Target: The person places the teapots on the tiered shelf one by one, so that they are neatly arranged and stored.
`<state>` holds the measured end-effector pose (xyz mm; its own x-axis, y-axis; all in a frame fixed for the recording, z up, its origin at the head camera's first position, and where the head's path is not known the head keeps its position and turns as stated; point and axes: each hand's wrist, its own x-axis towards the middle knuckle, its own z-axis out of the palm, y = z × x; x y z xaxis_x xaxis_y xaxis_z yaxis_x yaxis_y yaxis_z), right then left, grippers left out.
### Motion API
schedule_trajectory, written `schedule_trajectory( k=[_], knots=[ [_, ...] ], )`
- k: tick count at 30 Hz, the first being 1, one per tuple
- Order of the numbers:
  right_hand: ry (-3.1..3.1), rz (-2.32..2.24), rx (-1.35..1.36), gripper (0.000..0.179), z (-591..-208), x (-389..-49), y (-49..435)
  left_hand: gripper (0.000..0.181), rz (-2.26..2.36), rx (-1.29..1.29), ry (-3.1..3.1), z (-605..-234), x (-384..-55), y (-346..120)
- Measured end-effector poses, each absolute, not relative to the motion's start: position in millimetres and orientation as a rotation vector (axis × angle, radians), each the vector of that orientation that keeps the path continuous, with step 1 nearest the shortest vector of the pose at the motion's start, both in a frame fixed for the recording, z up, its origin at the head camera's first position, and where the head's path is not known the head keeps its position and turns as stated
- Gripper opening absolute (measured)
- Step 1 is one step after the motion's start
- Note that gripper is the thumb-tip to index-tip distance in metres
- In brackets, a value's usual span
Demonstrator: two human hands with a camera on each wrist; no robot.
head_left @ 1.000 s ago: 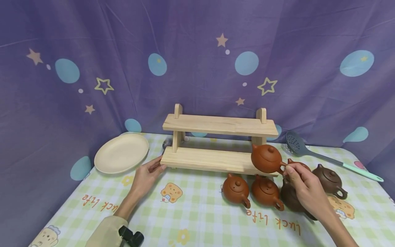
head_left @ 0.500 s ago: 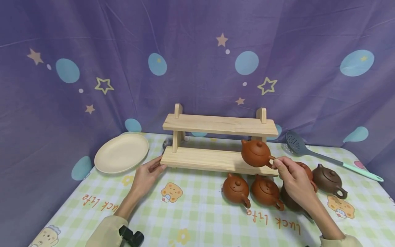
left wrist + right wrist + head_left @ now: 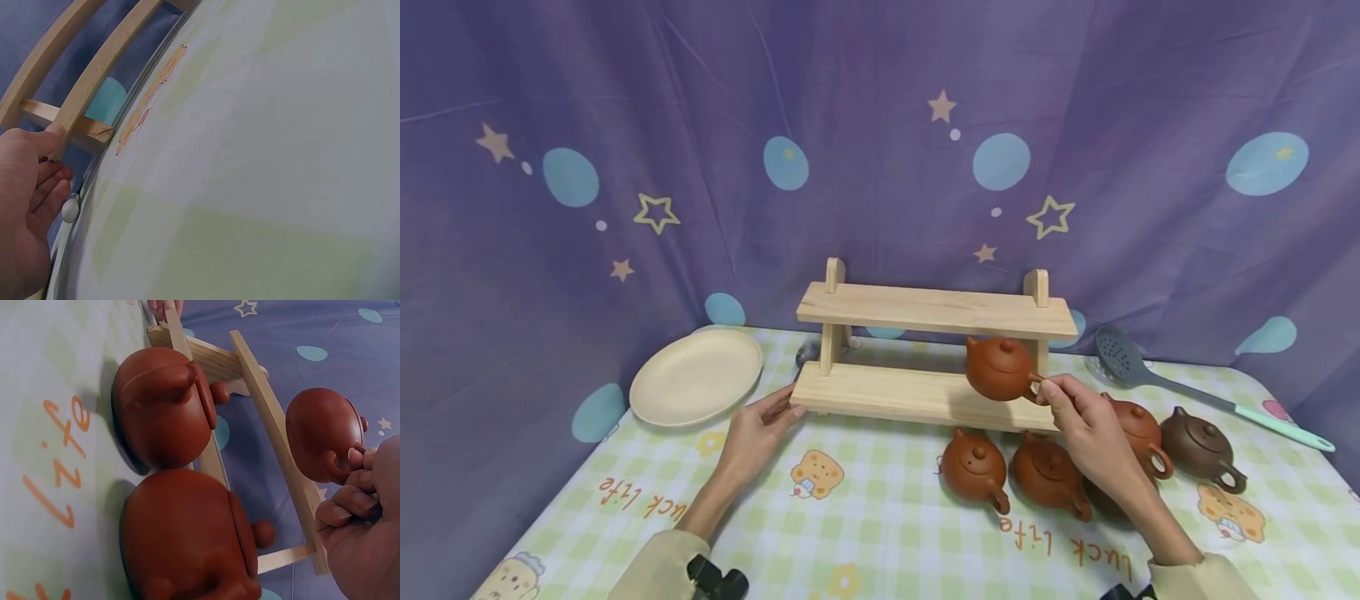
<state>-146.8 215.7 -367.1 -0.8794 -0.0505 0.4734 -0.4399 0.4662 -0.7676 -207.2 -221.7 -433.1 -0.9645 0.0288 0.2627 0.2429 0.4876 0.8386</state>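
- The wooden shelf (image 3: pixel 880 387) stands on the bench (image 3: pixel 887 533), which is covered by a green and white checked cloth.
- The right-hand grip (image 3: pixel 1090 429) pinches the handle (image 3: pixel 329 466) of a red-brown teapot (image 3: pixel 1000 368).
- This held teapot is in the air, above the right part of the shelf's lower board, and its spout points to the left end of the shelf.
- The left-hand grip (image 3: pixel 756 435) holds the left end of the shelf's lower board, with the thumb on top and fingers below.
- In front of the right part of the shelf, two other red-brown teapots (image 3: pixel 973 468) sit side by side.
- Near the shelf's right front corner is a dark teapot (image 3: pixel 1108 502), mostly hidden by the right arm.
- To the right of the shelf stand one more red-brown pot (image 3: pixel 1138 429) and, farther, a dark brown pot (image 3: pixel 1198 446).
- A slotted spoon (image 3: pixel 1118 358) lies also right of the shelf, behind these pots.
- A cream plate (image 3: pixel 696 377) lies left of the shelf.
- Behind the shelf hangs a purple curtain (image 3: pixel 880 208).
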Motion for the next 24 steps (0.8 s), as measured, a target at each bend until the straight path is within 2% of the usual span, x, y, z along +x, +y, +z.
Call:
schedule_trajectory(
  k=[24],
  knots=[
    [-2.336, 1.476, 0.417, 0.031, -358, -175, 189, 0.053, -1.466, -0.261, -2.51, -434, -206, -222]
  ],
)
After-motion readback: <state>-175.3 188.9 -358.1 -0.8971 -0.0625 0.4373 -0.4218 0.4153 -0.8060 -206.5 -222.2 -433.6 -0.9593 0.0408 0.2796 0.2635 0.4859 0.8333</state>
